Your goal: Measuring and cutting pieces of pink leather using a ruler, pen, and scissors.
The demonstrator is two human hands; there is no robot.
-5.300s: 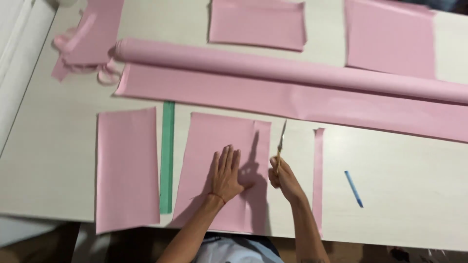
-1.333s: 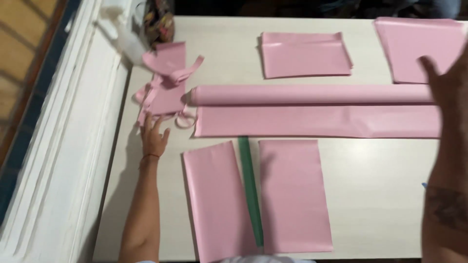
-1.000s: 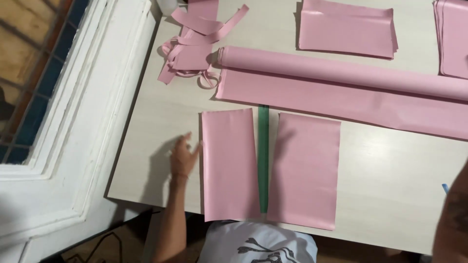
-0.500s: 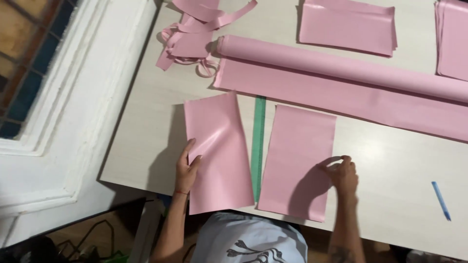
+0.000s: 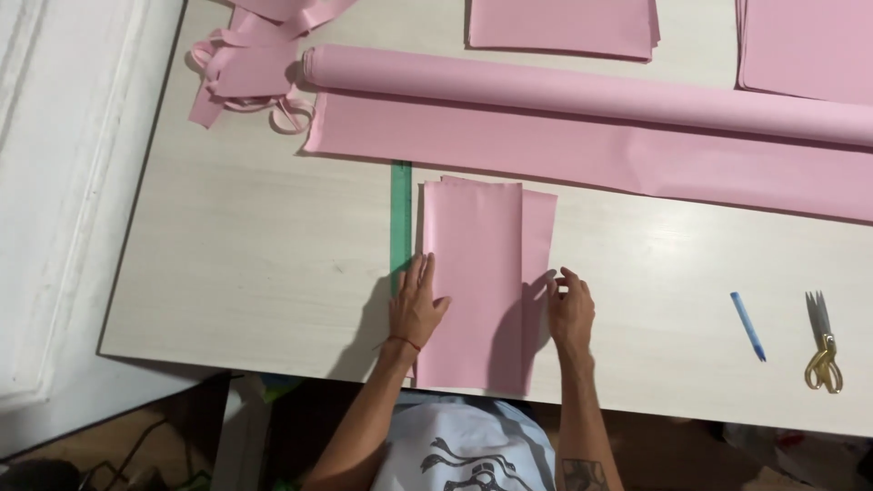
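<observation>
Table [image 5: 255, 264], pale wood grain, carries everything; both hands work at its near edge.

Roll of pink paper [image 5: 582, 91] lies across the far side, well beyond both hands, with its unrolled flap [image 5: 591, 159] spread toward them. The flap's near edge sits just past the top of the stacked sheets; judgement: a push forward could slide the sheets under or against it and crease either one.

Stacked pink sheets [image 5: 482, 282] lie between the hands, upper sheet offset left so a strip of the lower one shows on the right. Judgement: the edges are not flush, and uneven pressure from either hand would skew the stack further. The near end overhangs or meets the table edge, so it could slip off toward the person.

Left hand [image 5: 416, 305]: open, flat, fingers extended, pressing the left edge of the upper sheet, gripping nothing. Right hand [image 5: 571, 305]: loosely curled, fingertips on the right edge of the lower sheet; whether it pinches the paper I cannot tell.

Green ruler [image 5: 400, 214] runs just left of the left hand, partly under the thumb side. Judgement: easily nudged.

Paper offcuts [image 5: 245, 68] far left of the left hand. Gold scissors [image 5: 823, 350] and blue pen [image 5: 748, 325] well right of the right hand, clear of the work.
</observation>
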